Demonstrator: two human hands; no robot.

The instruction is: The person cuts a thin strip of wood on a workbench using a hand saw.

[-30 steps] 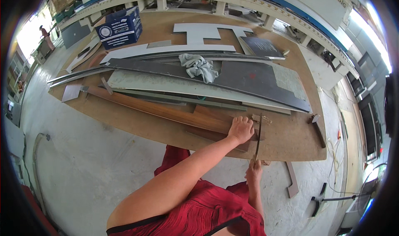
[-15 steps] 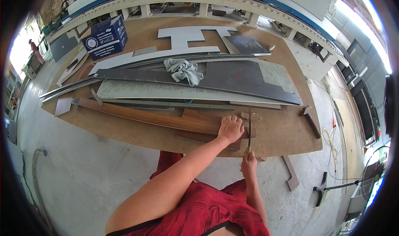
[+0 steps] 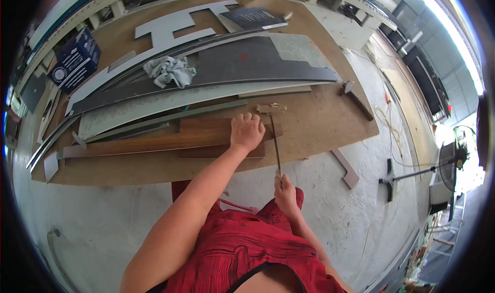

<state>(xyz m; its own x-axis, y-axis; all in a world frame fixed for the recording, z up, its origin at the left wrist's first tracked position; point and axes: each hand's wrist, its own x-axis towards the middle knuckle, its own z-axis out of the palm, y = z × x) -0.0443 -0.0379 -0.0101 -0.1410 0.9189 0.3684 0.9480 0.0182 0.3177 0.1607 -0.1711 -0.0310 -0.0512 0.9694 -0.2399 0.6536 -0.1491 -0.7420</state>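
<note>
My left hand (image 3: 247, 132) is closed, its fingers curled down on the right end of a long brown wooden board (image 3: 154, 144) lying near the table's front edge. A second brown board piece (image 3: 216, 152) shows beneath it. In my closed right hand (image 3: 286, 194), at the table edge, is the handle of a handsaw (image 3: 277, 147), its thin dark blade seen edge-on. The blade points away from me and crosses the wood just right of my left hand. A short stub of board (image 3: 279, 130) sticks out past the blade. My fingertips are partly hidden.
Dark and pale panels (image 3: 216, 63) lie stacked across the brown table (image 3: 325, 123), with a grey rag (image 3: 170, 71) on top. A hammer (image 3: 358, 101) lies at the right. A blue box (image 3: 76, 61) stands far left; a fan (image 3: 448, 161) stands right.
My view has turned, so the table appears shifted left and up. My right hand has drawn back toward me with the saw; my left hand still rests on the board.
</note>
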